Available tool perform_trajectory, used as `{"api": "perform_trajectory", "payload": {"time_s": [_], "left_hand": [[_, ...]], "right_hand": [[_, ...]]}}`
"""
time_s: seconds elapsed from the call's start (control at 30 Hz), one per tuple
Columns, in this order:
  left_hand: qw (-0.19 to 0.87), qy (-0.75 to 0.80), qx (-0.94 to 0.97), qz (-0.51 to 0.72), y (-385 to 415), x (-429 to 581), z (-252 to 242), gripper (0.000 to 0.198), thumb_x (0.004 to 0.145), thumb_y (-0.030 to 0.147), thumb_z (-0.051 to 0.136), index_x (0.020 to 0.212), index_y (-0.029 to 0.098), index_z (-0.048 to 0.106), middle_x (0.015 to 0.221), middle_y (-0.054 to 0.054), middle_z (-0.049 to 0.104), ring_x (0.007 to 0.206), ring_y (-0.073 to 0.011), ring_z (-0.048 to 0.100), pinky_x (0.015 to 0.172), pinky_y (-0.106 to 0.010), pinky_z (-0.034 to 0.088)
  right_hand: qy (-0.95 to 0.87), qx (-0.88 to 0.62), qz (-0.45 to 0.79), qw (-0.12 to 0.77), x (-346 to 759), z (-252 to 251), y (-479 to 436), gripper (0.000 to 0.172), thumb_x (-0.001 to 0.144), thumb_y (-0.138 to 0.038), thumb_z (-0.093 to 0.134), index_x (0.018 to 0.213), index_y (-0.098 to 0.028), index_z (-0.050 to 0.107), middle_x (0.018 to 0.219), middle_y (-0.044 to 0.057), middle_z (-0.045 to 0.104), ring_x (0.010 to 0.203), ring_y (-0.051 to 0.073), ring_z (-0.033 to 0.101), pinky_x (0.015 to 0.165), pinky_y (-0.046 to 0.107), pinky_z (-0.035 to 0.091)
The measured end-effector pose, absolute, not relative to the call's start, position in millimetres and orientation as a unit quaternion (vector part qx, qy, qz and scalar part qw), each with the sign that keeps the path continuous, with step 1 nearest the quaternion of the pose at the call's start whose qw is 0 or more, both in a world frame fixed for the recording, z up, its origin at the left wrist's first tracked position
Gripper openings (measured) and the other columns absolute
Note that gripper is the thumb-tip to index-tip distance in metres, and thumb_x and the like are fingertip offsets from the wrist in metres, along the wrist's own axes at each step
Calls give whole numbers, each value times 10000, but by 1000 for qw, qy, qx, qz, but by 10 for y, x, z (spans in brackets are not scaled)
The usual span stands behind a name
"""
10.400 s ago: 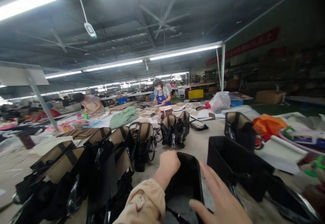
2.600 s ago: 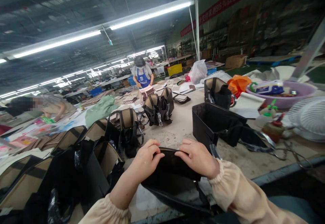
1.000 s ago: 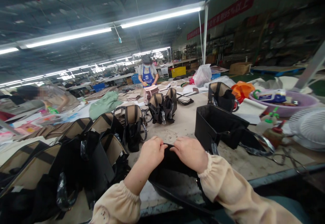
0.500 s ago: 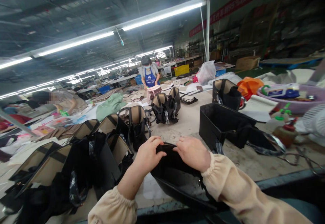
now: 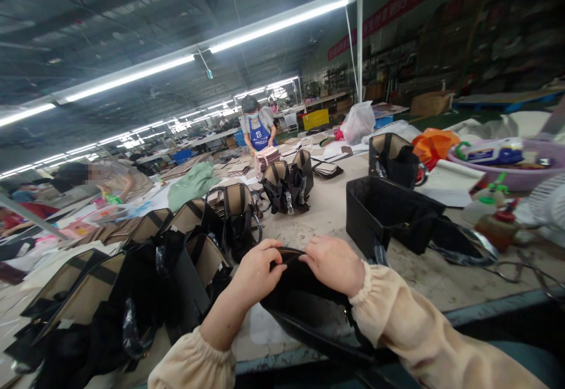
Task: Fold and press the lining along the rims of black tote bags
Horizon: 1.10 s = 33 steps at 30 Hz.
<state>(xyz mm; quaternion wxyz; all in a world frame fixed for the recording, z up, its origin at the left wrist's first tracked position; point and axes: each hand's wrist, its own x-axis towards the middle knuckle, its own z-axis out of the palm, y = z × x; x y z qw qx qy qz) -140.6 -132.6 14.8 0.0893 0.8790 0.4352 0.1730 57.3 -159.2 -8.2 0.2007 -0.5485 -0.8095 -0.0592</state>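
Observation:
A black bag (image 5: 309, 312) stands at the table's front edge, its mouth facing up toward me. My left hand (image 5: 260, 268) pinches the far rim between thumb and fingers, at the left. Close beside it, my right hand (image 5: 333, 262) grips the same rim, fingers over the edge and thumb hidden. A short stretch of rim shows between the two hands. To the right sits another open black bag (image 5: 368, 215), its handle in clear wrap. Left of my hands several black bags (image 5: 106, 283) with tan panels are crowded together.
Two bags (image 5: 289, 186) stand further back, with another bag (image 5: 391, 159) at the right. A purple basin (image 5: 542, 171), a bottle with a red cap (image 5: 497, 230) and a white fan (image 5: 549, 206) are on the right. A co-worker in a blue apron (image 5: 259, 135) stands across the table.
Both hands keep their hold on the bag's rim, with only slight finger movement. The camera view has shifted slightly.

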Motion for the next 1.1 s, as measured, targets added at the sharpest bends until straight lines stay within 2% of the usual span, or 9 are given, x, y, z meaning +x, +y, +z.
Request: {"api": "perform_trajectory", "payload": {"time_s": [0.2, 0.37, 0.63, 1.1], "left_hand": [[91, 458, 859, 210, -1185, -1391, 70, 118, 796, 209, 575, 681, 180, 571, 858, -35, 628, 823, -158, 600, 784, -281, 453], [61, 488, 849, 192, -1170, -1360, 62, 152, 815, 257, 559, 681, 184, 565, 765, -16, 604, 737, -150, 575, 697, -263, 419], [16, 522, 836, 168, -1174, -1331, 52, 182, 832, 325, 538, 710, 197, 581, 759, -8, 609, 714, -157, 573, 642, -271, 368], [-17, 554, 817, 159, -1192, -1265, 48, 193, 833, 341, 525, 711, 203, 582, 775, -12, 630, 729, -174, 597, 626, -285, 366]], "right_hand": [[-805, -557, -57, 196, 556, -58, -1596, 271, 883, -349, 490, 715, -189, 628, 748, 34, 640, 734, 173, 583, 605, 283, 357], [-804, -558, -60, 195, 567, -67, -1577, 275, 884, -357, 487, 700, -200, 617, 741, 16, 631, 741, 169, 584, 618, 286, 363], [-802, -565, -60, 185, 560, -93, -1570, 292, 899, -365, 461, 707, -200, 607, 760, 13, 629, 755, 168, 586, 628, 292, 365], [-806, -563, -55, 174, 516, -59, -1578, 283, 899, -325, 458, 716, -191, 629, 762, 23, 642, 765, 173, 595, 650, 294, 389]]}}
